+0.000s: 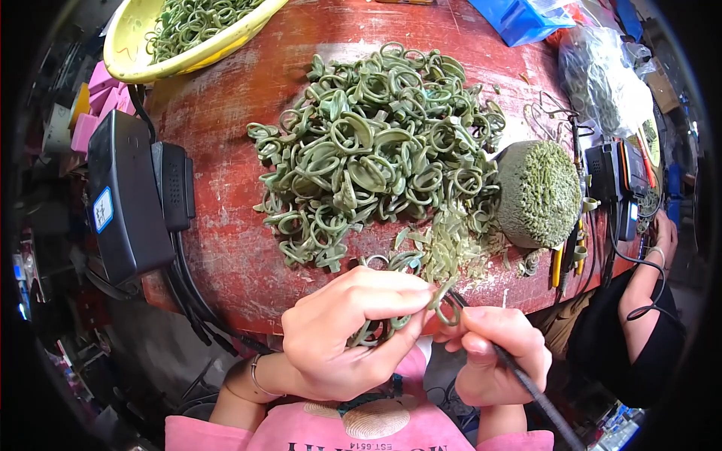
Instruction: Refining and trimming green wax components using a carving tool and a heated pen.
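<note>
My left hand pinches a green, waxy-looking ring between thumb and fingertip. More green rings are tucked within its curled fingers. In my right hand is a thin dark pen-like tool, with its tip end at the pinched ring; whether the tip touches it is hard to see. Just beyond my hands lies a scatter of pale green flakes. Behind those rises a big heap of green rings. Right of the heap stands a round green block with a rough, crumbly face.
A yellow basin of similar pieces sits far left. Black boxes with cables stand at the left edge. Toward the right are tools, a clear bag, a blue bin and another person's arm. The red table is worn.
</note>
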A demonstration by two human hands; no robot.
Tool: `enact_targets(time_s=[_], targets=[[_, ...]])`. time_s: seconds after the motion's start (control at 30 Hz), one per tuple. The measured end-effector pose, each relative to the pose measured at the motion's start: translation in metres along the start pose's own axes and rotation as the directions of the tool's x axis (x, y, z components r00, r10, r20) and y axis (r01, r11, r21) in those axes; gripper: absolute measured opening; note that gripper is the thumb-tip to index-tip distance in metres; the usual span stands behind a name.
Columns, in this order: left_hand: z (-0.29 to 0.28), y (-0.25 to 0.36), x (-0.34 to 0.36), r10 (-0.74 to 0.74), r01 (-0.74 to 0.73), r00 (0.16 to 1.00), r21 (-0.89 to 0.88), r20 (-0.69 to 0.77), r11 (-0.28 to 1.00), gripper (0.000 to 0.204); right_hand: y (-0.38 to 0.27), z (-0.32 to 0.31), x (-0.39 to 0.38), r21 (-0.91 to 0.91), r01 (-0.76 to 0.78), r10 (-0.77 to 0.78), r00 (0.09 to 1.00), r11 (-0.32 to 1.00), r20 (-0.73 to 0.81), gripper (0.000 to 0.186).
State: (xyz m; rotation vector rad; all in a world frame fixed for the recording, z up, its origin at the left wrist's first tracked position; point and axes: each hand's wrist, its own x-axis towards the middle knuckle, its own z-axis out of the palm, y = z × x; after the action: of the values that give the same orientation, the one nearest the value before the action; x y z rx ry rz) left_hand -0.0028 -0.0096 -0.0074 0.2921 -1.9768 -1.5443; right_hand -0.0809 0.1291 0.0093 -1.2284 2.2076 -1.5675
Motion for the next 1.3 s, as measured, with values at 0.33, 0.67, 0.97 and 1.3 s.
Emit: enact_targets(time_s=[0.33,0.67,0.97,1.3], targets=[[-0.004,0.002,0.006,-0.232,0.242,0.968,-0.119,0.092,0.963,0.013,0.008,0.008,0.009,-0.175,0.233,-0.253,0.962,0.957,-0.104,0.025],[-0.001,0.0,0.004,-0.344,0.369,0.929,-0.233,0.138,0.9,0.012,0.016,-0.003,0.012,-0.009,0.352,-0.352,0.936,0.936,-0.005,0.038],[0.008,0.007,0.002,-0.571,0.564,0.817,-0.319,0.082,0.761,0.015,0.013,-0.008,0.004,0.073,0.05,-0.044,0.996,0.996,-0.072,0.017],[0.008,0.0,0.005,-0.384,0.404,0.915,-0.254,0.126,0.879,0.014,0.026,-0.014,0.022,0.197,-0.314,0.331,0.942,0.929,-0.058,0.01]])
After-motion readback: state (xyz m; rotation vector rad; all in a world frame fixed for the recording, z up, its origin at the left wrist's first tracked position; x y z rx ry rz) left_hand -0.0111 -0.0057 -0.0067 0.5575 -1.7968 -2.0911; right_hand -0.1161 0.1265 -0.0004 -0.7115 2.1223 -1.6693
